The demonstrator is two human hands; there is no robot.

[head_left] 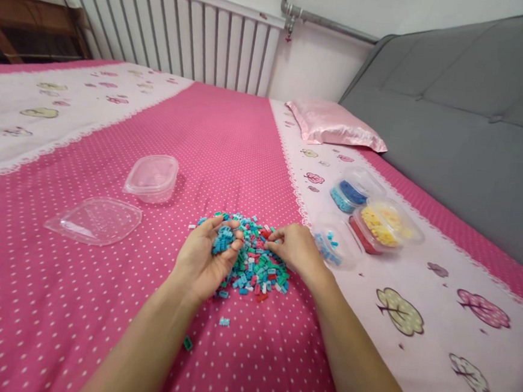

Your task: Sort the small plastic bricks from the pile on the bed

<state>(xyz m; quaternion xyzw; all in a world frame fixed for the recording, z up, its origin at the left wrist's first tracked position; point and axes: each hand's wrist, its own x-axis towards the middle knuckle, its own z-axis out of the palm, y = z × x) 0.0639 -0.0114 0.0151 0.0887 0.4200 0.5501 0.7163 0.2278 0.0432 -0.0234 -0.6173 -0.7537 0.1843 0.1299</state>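
A heap of small toy building bricks (256,267) in green, blue, red and white lies on the pink dotted bedspread. My left hand (207,255) is palm up at the heap's left side, its fingers curled around a clump of teal-blue bricks (224,240). At the right edge of the heap, my right hand (297,247) reaches in with fingertips pinched together among the bricks. Whatever lies between those fingertips is too small to make out. A pale blue brick (224,322) and a green brick (187,343) lie apart, nearer to me.
A clear tub (153,178) and a clear lid (99,220) lie on the left. To the right stand clear containers with yellow bricks (379,226), red bricks (363,235), dark blue bricks (353,192) and light blue bricks (328,249). Behind are a pink pillow (335,123) and grey headboard (460,91).
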